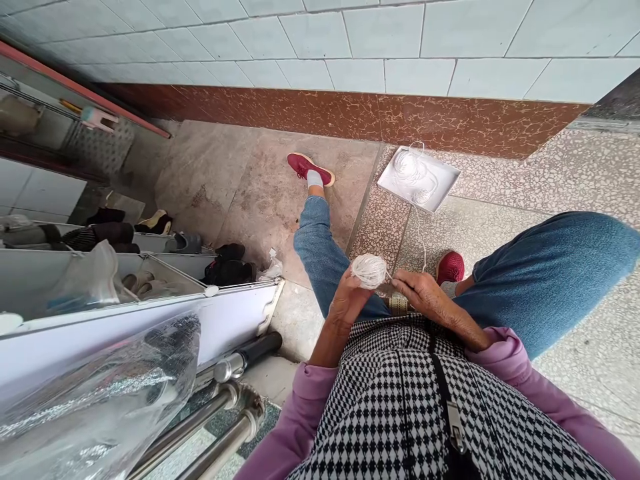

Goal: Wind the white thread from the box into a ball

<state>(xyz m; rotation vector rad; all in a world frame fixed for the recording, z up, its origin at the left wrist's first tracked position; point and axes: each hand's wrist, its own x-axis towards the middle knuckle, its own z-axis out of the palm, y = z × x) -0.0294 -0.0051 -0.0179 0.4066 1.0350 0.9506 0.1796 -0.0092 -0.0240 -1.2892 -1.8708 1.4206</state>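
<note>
A round ball of white yarn [369, 271] rests in my left hand [349, 297], whose fingers wrap its lower left side. Just to the right, my right hand [420, 291] pinches the strand that leaves the ball. From there the yarn strand [423, 243] hangs over to a shallow white box lid [447, 187] on the floor. Inside the lid lies a loose heap of white yarn [409, 167], with a smaller clump at its near edge. Some fingertips of my left hand are hidden behind the ball.
To the left stands a white shoe rack [240, 303] holding several shoes and plastic bags. Metal rails [220, 427] and a clear plastic sheet [125, 373] are at the lower left. A tiled wall [320, 40] rises ahead. My legs in jeans [560, 273] spread either side of the lid.
</note>
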